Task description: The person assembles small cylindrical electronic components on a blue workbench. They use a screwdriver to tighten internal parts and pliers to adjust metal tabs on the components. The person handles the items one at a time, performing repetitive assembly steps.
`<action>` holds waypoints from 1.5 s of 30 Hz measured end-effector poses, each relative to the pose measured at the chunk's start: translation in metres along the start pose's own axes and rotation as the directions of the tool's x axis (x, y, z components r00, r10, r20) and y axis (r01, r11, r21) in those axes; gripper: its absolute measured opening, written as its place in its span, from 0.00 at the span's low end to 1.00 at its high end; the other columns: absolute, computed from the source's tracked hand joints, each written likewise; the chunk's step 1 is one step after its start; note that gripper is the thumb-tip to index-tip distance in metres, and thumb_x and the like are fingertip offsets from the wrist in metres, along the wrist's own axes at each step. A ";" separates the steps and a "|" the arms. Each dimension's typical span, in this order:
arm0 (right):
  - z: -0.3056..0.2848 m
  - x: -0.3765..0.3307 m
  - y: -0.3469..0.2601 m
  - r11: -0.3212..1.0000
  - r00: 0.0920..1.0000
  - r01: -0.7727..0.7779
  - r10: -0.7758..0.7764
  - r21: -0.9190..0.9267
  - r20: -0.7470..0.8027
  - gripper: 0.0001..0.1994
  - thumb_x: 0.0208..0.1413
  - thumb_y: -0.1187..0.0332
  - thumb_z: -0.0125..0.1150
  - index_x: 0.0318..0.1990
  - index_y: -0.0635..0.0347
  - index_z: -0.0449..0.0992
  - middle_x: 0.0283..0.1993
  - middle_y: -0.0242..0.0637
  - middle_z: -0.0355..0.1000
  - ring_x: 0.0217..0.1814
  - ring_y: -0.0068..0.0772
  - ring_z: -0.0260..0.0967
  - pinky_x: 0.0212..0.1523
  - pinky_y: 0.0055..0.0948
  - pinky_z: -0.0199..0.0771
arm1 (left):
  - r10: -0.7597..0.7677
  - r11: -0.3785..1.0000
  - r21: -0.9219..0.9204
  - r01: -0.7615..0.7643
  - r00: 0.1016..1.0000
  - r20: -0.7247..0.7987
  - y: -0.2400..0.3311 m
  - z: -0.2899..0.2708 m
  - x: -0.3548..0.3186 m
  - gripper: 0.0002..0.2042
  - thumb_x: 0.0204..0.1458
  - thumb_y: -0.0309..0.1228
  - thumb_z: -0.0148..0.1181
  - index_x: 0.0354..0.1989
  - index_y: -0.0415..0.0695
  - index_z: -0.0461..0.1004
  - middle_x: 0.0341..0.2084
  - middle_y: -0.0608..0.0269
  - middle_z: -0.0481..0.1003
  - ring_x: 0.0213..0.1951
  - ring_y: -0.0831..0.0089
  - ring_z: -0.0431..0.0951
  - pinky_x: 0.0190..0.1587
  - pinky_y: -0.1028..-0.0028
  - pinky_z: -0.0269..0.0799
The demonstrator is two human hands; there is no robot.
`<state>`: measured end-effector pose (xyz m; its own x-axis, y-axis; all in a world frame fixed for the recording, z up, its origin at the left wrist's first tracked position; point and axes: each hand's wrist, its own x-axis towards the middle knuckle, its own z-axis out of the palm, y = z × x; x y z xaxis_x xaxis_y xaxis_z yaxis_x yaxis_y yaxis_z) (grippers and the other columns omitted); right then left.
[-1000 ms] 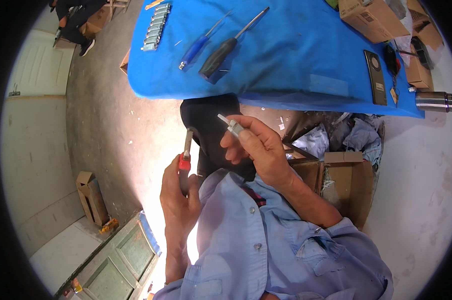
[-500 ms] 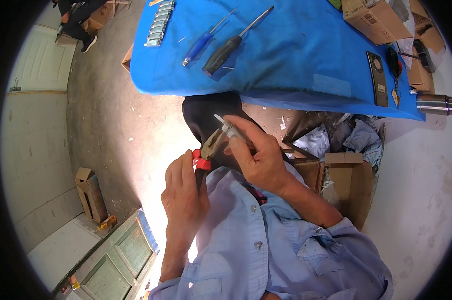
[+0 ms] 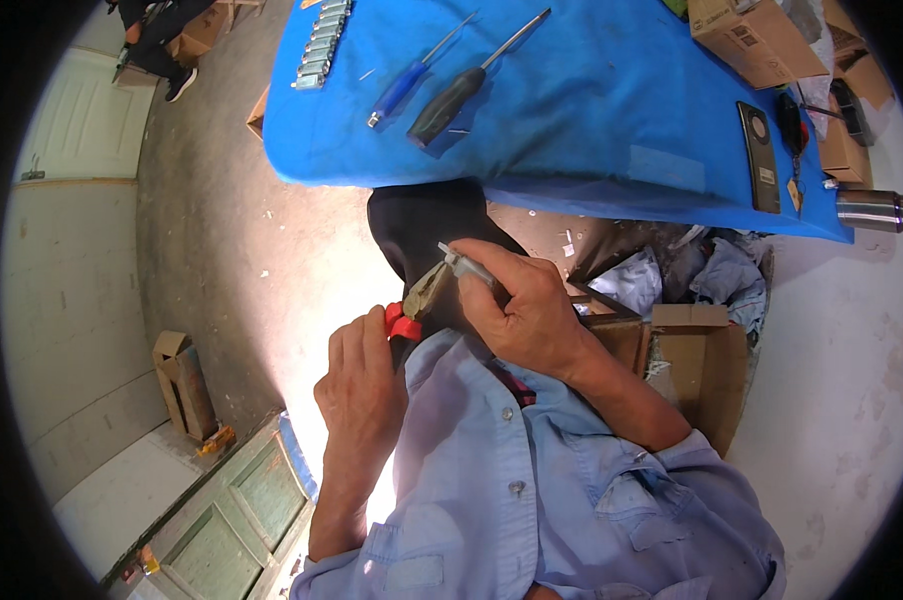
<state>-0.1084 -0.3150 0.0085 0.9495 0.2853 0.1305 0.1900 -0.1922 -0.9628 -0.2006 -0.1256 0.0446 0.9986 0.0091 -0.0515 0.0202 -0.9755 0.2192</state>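
My left hand (image 3: 360, 375) is closed round the red-and-black handles of a pair of pliers (image 3: 427, 292), whose worn jaws point up and to the right. In my right hand (image 3: 527, 310), a small silvery metal piece (image 3: 462, 264) is pinched between thumb and fingers, its thin end sticking out. The jaw tips meet this piece or lie right beside it; whether they clamp it I cannot tell. Both hands are above my lap, in front of the blue-covered table (image 3: 572, 110). My right fingers hide part of the piece.
On the table lie a blue screwdriver (image 3: 399, 95), a black screwdriver (image 3: 447, 107), a row of several silvery metal parts (image 3: 322, 42), a dark phone (image 3: 759, 157) and a steel flask (image 3: 874, 211). An open carton (image 3: 700, 385) stands at right. Another person's leg (image 3: 159, 55) shows far left.
The metal piece has turned slightly in my right fingers, and its thin end shows shorter. My left hand has shifted slightly down and left; both hands keep their holds.
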 end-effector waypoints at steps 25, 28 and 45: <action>-0.016 0.008 0.013 0.980 0.974 0.195 -0.188 -0.040 0.123 0.24 0.51 0.81 0.67 0.59 0.63 0.76 0.50 0.46 0.71 0.44 0.43 0.76 0.41 0.35 0.79 | -0.039 0.966 -0.256 0.044 0.999 0.022 0.012 -0.003 0.001 0.18 0.54 0.20 0.67 0.54 0.41 0.75 0.43 0.49 0.80 0.42 0.49 0.83 0.44 0.59 0.78; -0.020 0.006 0.014 0.973 0.968 0.214 -0.199 -0.091 0.151 0.25 0.51 0.83 0.66 0.59 0.63 0.76 0.54 0.49 0.71 0.50 0.50 0.76 0.46 0.38 0.80 | -0.026 0.957 -0.289 0.035 0.999 0.038 0.008 0.002 -0.001 0.18 0.55 0.20 0.66 0.55 0.41 0.74 0.42 0.49 0.80 0.42 0.49 0.83 0.44 0.58 0.78; -0.026 0.006 0.018 0.945 0.911 0.303 -0.248 -0.126 0.330 0.26 0.53 0.84 0.65 0.62 0.65 0.73 0.57 0.51 0.72 0.57 0.54 0.74 0.52 0.39 0.78 | 0.006 0.939 -0.341 0.053 0.986 0.169 0.009 -0.003 -0.010 0.19 0.56 0.25 0.65 0.56 0.40 0.71 0.39 0.50 0.78 0.34 0.49 0.82 0.33 0.58 0.76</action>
<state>-0.0925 -0.3407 -0.0015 0.7356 0.6171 0.2796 0.4985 -0.2135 -0.8402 -0.2103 -0.1336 0.0498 0.9763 -0.0339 -0.2137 0.0880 -0.8401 0.5353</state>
